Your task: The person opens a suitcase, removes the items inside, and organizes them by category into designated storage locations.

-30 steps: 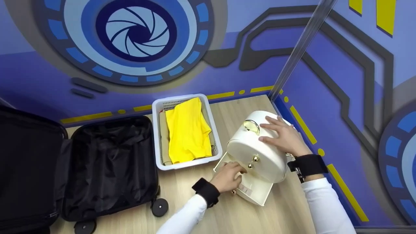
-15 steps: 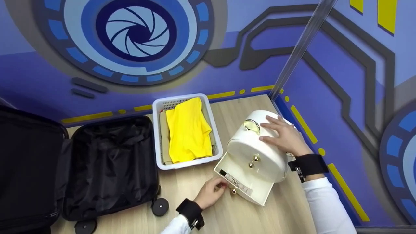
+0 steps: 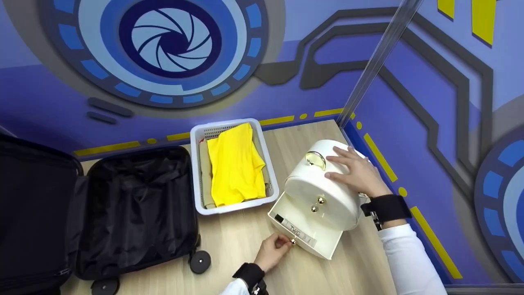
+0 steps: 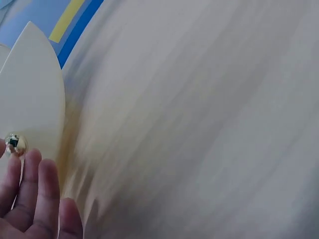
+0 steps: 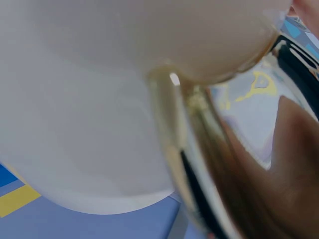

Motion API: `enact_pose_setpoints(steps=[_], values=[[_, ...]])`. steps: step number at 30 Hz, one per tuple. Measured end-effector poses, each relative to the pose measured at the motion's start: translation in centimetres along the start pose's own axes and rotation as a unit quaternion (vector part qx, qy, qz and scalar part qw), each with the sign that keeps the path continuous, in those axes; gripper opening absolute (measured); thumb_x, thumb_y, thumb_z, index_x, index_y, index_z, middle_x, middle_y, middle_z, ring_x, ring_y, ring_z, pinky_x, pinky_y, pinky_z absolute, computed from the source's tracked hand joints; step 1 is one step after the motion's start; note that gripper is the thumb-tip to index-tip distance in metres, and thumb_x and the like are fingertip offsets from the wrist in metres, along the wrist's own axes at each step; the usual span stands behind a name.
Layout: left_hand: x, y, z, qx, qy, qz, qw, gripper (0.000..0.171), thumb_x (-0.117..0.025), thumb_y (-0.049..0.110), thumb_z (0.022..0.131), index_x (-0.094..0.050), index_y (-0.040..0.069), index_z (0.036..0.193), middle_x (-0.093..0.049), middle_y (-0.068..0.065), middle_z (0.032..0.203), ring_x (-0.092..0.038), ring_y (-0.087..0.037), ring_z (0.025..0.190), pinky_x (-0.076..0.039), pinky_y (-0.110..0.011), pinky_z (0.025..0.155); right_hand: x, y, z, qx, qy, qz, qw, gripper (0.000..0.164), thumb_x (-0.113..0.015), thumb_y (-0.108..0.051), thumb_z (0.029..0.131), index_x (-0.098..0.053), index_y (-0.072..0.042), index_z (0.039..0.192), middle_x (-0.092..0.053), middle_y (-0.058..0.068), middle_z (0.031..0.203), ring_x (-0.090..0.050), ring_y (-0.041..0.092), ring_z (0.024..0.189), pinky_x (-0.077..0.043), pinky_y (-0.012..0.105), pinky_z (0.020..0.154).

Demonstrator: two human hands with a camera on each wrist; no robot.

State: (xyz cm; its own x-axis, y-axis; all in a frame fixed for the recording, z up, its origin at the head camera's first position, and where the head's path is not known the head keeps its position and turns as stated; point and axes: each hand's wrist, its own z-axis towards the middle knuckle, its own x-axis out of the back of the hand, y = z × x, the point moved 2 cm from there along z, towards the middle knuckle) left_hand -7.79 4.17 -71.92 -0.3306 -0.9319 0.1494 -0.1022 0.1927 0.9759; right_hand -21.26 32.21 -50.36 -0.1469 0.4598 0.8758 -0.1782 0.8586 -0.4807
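A cream round-topped drawer box [image 3: 315, 184] stands at the right of the table with its lower drawer [image 3: 327, 241] pulled out. In that drawer lies a narrow packet [image 3: 295, 231] with "TWG" printed on it. My left hand [image 3: 271, 252] pinches the gold drawer knob [image 3: 293, 241]; in the left wrist view the fingertips [image 4: 32, 157] are right at the same shiny knob [image 4: 16, 144]. On top of the box, beside its gold ring handle [image 3: 316, 160], rests my right hand [image 3: 358, 174] with fingers spread. The handle [image 5: 199, 149] looms large in the right wrist view.
A white basket [image 3: 196, 180] holding a folded yellow cloth [image 3: 235, 168] stands left of the drawer box. Further left lies an opened black suitcase [image 3: 139, 217] with its wheel [image 3: 200, 262] toward the box. Printed wall panels [image 3: 311, 98] border the table behind and at right.
My left hand has left the inside of the drawer, uncovering the packet there, and moved down to its front, then right onto the knob. My right hand has stayed on the box.
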Motion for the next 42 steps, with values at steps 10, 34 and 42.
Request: enact_pose_setpoints(steps=[10,34,42], values=[[-1.1,0.4,0.5,0.034,0.049,-0.021,0.9980,0.018,-0.080,0.010,0.083,-0.069,0.002,0.095,-0.069,0.003,0.087,-0.061,-0.005,0.077,-0.053,-0.022,0.073,0.0,0.0,0.1,-0.001,-0.003,-0.002,1.000,0.068,-0.073,-0.057,0.091,-0.063,-0.015,0.145,-0.039,0.011,0.165,-0.017,0.047,0.156,-0.011,0.083,0.112],[-4.0,2.0,1.4,0.220,0.154,-0.358,0.8943,0.013,-0.068,0.000,0.081,-0.058,0.006,0.086,-0.060,-0.003,0.079,-0.065,-0.015,0.072,-0.059,-0.029,0.072,0.2,0.0,0.0,-0.001,-0.003,-0.007,1.000,0.067,-0.073,-0.055,0.092,-0.063,-0.015,0.145,-0.039,0.011,0.164,-0.017,0.047,0.155,-0.012,0.083,0.111],[-4.1,2.5,1.7,0.218,0.191,-0.341,0.8944,0.016,-0.071,-0.002,0.078,-0.057,0.006,0.078,-0.060,-0.002,0.079,-0.065,-0.016,0.072,-0.059,-0.033,0.077,0.1,0.0,0.0,-0.001,-0.004,-0.004,1.000,0.067,-0.074,-0.054,0.092,-0.063,-0.014,0.144,-0.039,0.012,0.165,-0.017,0.048,0.155,-0.011,0.083,0.111]])
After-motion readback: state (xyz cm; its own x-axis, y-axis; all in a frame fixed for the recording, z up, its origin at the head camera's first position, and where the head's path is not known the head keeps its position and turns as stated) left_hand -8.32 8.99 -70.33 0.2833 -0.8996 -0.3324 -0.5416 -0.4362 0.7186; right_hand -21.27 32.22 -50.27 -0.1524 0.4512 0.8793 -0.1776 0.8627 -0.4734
